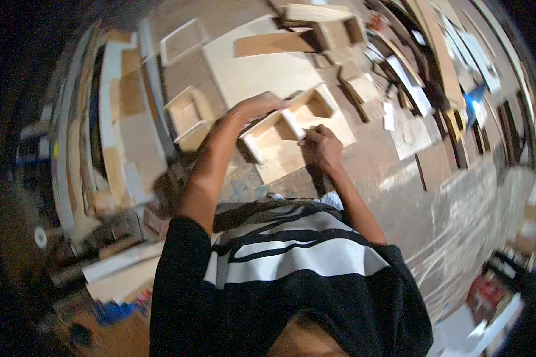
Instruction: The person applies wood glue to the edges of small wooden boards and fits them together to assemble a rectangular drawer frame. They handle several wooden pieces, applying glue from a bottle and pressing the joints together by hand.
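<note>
A pale wooden box with two compartments stands tilted in front of me, on or against a light plywood sheet. A white-edged divider parts its compartments. My left hand reaches over the far side of the box, fingers closed on its edge near the divider; the thumb is hidden. At the near end of the divider, my right hand is closed with fingers curled in a pinch. Whatever lies within those fingers is too small and blurred to make out.
A larger plywood panel lies beyond, with a brown strip on it. Small open wooden boxes stand at left, near long boards. Wood blocks and offcuts crowd the right. A red-and-black object sits lower right.
</note>
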`<action>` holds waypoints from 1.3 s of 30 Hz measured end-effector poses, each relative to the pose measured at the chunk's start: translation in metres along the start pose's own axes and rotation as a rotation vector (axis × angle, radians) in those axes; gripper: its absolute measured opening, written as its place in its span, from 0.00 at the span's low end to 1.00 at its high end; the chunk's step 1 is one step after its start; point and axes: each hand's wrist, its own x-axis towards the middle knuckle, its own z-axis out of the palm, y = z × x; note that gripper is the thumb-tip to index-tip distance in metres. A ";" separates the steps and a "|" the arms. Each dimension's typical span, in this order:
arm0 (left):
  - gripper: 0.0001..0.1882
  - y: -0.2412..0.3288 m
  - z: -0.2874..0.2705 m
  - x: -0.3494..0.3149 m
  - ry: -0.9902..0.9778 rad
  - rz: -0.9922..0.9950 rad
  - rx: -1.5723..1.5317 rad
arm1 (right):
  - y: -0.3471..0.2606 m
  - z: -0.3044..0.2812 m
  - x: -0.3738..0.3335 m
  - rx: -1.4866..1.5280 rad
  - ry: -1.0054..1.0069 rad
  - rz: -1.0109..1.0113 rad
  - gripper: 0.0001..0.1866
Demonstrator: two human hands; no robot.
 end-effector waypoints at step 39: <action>0.16 -0.024 0.229 -0.070 2.025 -0.167 0.162 | 0.023 -0.038 0.005 0.264 -0.752 -0.531 0.12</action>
